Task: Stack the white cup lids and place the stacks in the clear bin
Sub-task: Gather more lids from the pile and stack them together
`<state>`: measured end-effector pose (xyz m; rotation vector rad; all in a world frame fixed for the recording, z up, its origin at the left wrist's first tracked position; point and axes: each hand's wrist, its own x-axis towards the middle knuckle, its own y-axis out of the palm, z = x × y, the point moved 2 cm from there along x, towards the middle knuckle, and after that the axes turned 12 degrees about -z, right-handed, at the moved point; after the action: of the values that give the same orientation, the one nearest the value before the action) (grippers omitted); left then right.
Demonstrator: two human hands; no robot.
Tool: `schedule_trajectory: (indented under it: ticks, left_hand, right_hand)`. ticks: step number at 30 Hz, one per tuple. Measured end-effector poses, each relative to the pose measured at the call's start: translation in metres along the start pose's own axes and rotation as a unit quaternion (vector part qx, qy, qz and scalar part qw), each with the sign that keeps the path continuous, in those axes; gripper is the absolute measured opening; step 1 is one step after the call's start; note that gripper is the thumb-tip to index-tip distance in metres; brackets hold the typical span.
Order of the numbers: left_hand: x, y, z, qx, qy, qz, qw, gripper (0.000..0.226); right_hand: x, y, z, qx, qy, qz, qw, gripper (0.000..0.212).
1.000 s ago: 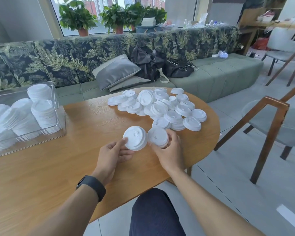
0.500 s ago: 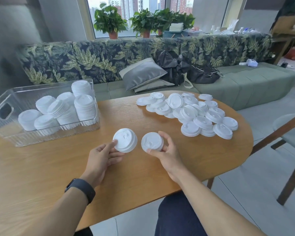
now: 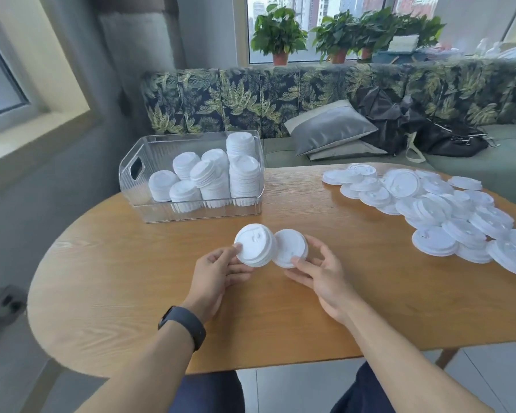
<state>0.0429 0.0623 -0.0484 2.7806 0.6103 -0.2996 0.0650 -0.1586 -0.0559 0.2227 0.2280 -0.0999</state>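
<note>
Upper centre-left: bin containing stacks. Centre: left hand is gripping one lid stack; right hand is pinching another. Right: loose lids. Lids seem light, thin, slippery; rims look the best hold.

The loose pile of lids to the right of the clear bin is running off the right edge, so its full extent cannot be told. Inside the bin, the front stacks of lids are covering the lower parts of those behind. The left hand is hiding the underside of its small lid stack, which is overlapping the edge of the lid in the right hand. The window frame left of the bin is blurring.
</note>
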Motion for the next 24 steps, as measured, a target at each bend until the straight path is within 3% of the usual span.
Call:
schedule_trajectory:
  ticks: [6,16,24]
  left_hand:
    - [0.0,0.002,0.003,0.006,0.014,-0.005,1.0,0.029]
    - [-0.003,0.001,0.005,0.017,0.024,0.007,1.0,0.026]
    - [-0.015,0.006,0.002,0.113,0.045,0.077,0.99,0.035]
  right_hand:
    - [0.005,-0.002,0.001,0.026,0.032,0.034,0.999,0.055]
    - [0.003,-0.006,0.001,0.089,0.079,0.003,0.993,0.027]
    - [0.001,-0.007,0.003,0.077,0.092,0.011,0.993,0.029]
